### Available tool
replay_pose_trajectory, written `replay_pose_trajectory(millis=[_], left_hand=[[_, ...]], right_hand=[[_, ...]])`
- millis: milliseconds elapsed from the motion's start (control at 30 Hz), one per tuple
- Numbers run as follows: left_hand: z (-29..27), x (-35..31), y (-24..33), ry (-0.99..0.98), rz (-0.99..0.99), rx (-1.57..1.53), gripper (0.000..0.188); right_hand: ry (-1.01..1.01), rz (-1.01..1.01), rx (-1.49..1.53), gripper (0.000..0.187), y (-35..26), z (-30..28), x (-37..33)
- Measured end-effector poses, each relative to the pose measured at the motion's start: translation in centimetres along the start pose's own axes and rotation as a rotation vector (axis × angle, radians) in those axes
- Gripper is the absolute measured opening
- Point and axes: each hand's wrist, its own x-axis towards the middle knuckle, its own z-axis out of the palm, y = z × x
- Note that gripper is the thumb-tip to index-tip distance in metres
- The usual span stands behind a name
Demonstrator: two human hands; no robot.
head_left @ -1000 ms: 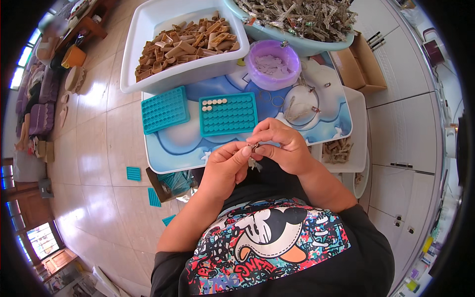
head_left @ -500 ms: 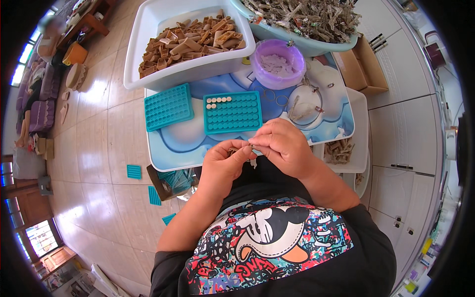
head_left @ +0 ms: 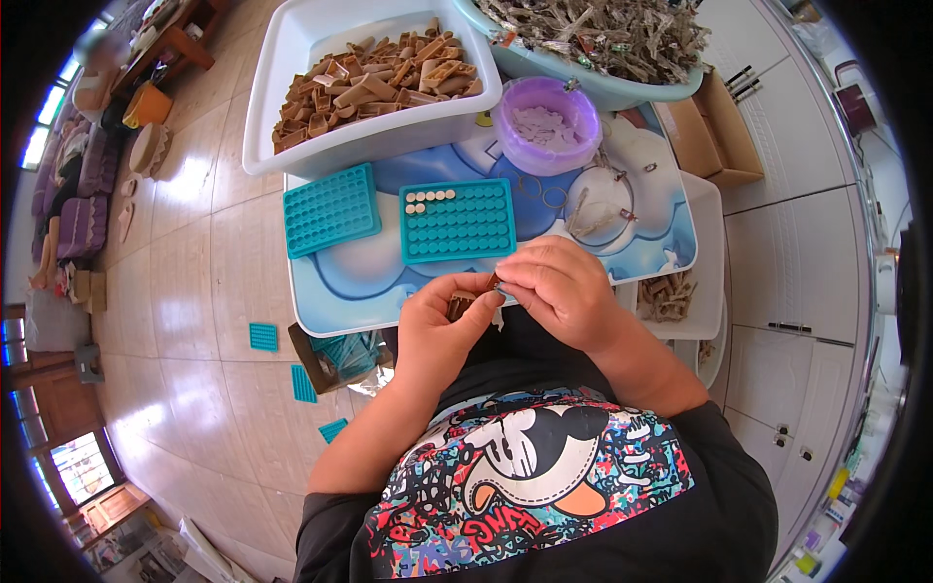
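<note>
A small brown piece (head_left: 465, 303) is pinched between both hands' fingers (head_left: 486, 309); if gripped loosely, it could be dropped beside the teal tray (head_left: 457, 222).

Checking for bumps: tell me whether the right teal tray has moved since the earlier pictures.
No. The right tray keeps its gap to the left tray and its place on the mat.

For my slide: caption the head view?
Both hands pinch a small brown piece beside a teal moulded tray.
</note>
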Motion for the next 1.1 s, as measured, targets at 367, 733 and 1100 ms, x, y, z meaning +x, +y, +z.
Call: replay_pose_trajectory(millis=[367, 733, 1100], left_hand=[[0.8, -0.6, 0.1, 0.163, 0.415, 0.464, 0.017], [0.6, -0.3, 0.3, 0.256, 0.756, 0.739, 0.019], [0.7, -0.7, 0.6, 0.223, 0.725, 0.801, 0.021]], right_hand=[[0.079, 0.177, 0.004, 0.014, -1.0, 0.8, -0.3], [0.056, 0.123, 0.017, 0.010, -1.0, 0.8, 0.5], [0.038, 0.045, -0.117, 0.015, -0.7, 0.9, 0.4]])
